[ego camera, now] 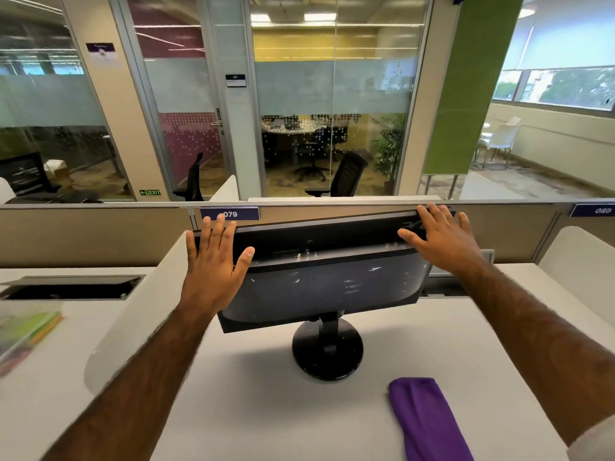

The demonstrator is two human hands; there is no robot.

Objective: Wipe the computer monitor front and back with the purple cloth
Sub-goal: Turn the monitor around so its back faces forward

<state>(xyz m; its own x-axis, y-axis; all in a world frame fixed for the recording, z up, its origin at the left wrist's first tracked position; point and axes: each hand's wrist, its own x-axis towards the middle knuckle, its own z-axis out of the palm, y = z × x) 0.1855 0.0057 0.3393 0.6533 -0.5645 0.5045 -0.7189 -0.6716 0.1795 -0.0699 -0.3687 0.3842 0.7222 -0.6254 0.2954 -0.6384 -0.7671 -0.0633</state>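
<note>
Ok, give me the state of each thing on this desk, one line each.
Monitor: standing on its base, smudged, both hands on its top edge.
Left hand: open, fingers straight, at the left corner.
Right hand: open, flat on the right corner.
Cloth: lying on the desk, untouched.
Cable hatch: open.

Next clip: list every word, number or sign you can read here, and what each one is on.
"079": middle partition tag.
"080": right partition tag, blurred, so likely only.
"EXIT": green sign low on the glass wall.
Unreadable: door plate, purple notice, logo on the monitor.
</note>
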